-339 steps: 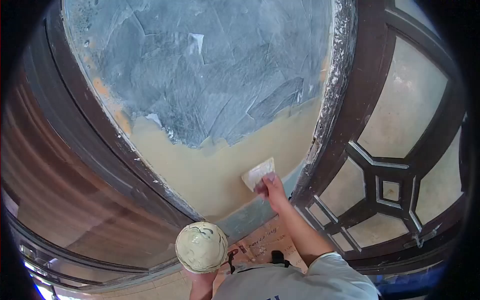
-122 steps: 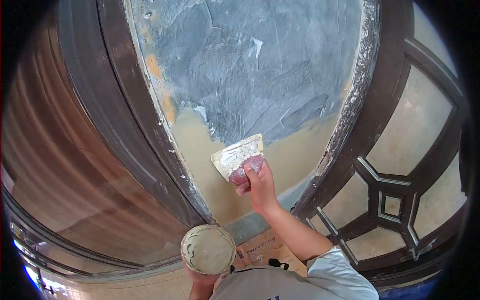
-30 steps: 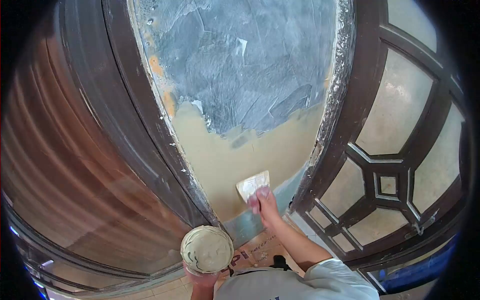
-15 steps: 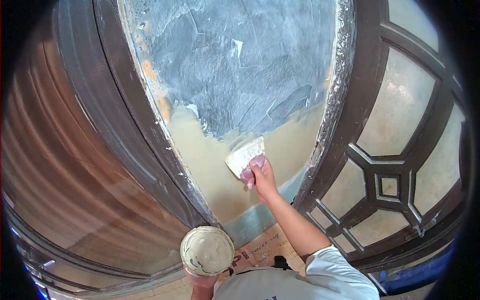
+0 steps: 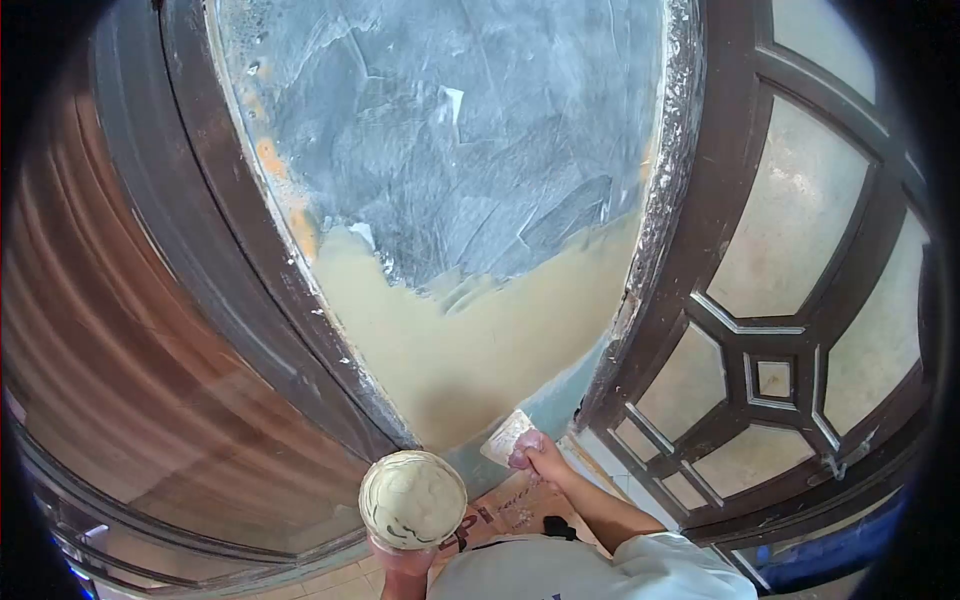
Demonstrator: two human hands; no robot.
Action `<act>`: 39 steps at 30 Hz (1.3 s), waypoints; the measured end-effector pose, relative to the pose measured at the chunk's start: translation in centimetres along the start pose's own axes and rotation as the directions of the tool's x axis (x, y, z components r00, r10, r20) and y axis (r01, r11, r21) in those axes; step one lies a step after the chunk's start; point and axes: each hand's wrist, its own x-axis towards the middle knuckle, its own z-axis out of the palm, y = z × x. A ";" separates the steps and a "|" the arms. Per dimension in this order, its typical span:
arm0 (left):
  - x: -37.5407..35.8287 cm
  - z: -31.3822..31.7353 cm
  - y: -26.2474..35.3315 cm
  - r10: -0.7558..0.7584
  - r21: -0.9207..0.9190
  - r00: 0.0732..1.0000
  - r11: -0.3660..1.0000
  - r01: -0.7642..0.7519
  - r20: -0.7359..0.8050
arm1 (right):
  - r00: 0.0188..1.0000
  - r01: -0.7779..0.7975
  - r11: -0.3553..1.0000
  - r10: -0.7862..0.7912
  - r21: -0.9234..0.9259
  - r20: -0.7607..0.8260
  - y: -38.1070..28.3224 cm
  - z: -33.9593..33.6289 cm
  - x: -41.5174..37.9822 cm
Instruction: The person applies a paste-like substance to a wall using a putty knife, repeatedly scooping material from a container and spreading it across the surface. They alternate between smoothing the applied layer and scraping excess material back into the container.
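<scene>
My right hand is closed around the handle of a putty knife, its wide blade smeared with pale filler. The blade lies over the lower edge of the beige coat on the wall panel. Above that coat the panel is streaky blue-grey, and the border between the two is ragged. At the lower left my left hand holds up a round tub of putty from below, its surface creamy with a few dark grooves. Most of the left hand's fingers are hidden under the tub.
Dark wooden frames with chipped paint edge the panel. To the right is a wooden door with pale panes; to the left, glass with a brown curtain behind it. Printed cardboard lies on the tiled floor.
My right hand has drawn the putty knife down from the middle of the beige coat to its bottom edge. The tub stays nearly where it was, and the view has shifted slightly.
</scene>
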 end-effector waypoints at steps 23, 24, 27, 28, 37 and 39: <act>0.3 11.9 0.9 0.127 -0.143 0.980 0.984 -0.105 0.154 | 0.673 0.723 0.677 -0.644 -0.140 0.363 -24.2 -3.5 -4.5; 0.3 11.8 0.7 0.136 -0.167 0.976 0.980 -0.107 0.168 | 0.671 0.722 0.679 -0.637 -0.136 0.379 -24.9 -3.5 -4.4; 1.0 12.2 0.7 -0.182 -0.646 0.952 0.701 0.302 0.248 | 0.685 0.710 0.683 -0.611 -0.173 0.397 -27.8 -3.1 -4.8; 1.0 12.1 0.2 -0.175 -0.655 0.958 0.700 0.284 0.227 | 0.681 0.708 0.686 -0.602 -0.167 0.416 -28.9 -2.7 -5.1; 1.2 15.1 1.4 -0.161 -0.729 0.972 0.642 0.236 0.172 | 0.250 0.950 -0.023 -0.546 -0.313 0.799 -34.1 1.2 -6.2; 1.2 15.3 1.9 -0.142 -0.699 0.981 0.689 0.193 0.131 | 0.219 0.951 -0.079 -0.512 -0.299 0.831 -34.6 1.7 -6.2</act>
